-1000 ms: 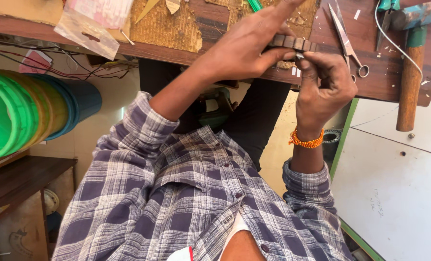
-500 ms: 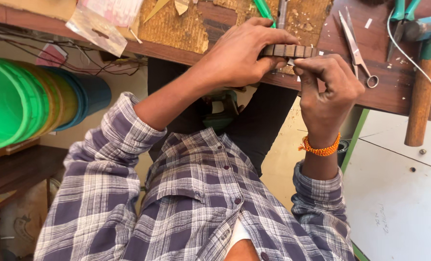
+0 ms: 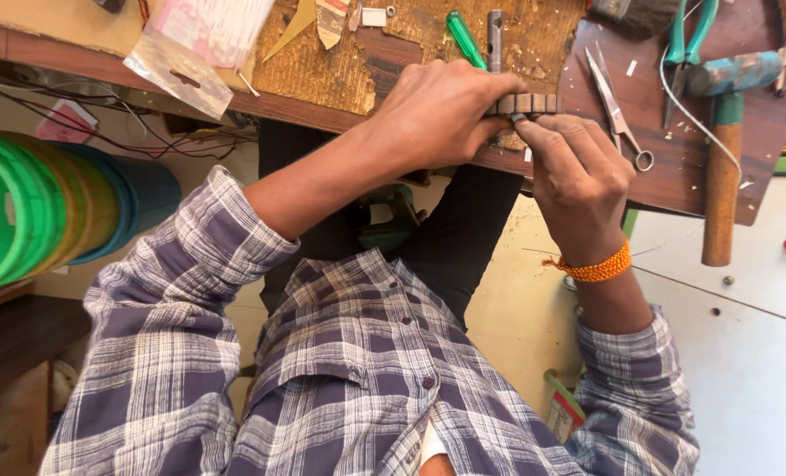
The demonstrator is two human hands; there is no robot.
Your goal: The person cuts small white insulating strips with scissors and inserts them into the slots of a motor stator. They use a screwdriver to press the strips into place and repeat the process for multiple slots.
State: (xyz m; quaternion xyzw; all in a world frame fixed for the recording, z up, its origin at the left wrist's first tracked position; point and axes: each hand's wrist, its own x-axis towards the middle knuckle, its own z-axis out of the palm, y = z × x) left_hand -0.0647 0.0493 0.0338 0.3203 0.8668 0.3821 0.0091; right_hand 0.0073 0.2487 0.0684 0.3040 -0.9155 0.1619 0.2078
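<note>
The view is upside down, with the workbench at the top. My left hand [image 3: 441,119] grips a short strip of dark segmented links [image 3: 527,104], like a watch band, at the near edge of the wooden workbench [image 3: 675,181]. My right hand [image 3: 573,172] pinches the underside of the same strip with thumb and fingertips; an orange thread band sits on that wrist. Whether a small tool is between the right fingers is hidden.
On the bench lie scissors [image 3: 618,110], a green-handled screwdriver [image 3: 465,37], a metal punch [image 3: 495,35], teal-handled pliers [image 3: 688,44], a wooden-handled hammer [image 3: 721,176] and a clear plastic bag [image 3: 177,66]. Stacked green, yellow and blue tubs [image 3: 49,207] stand at the left.
The camera has shifted slightly, so the bench sits lower in view. Both hands stay on the link strip, with only small finger movements.
</note>
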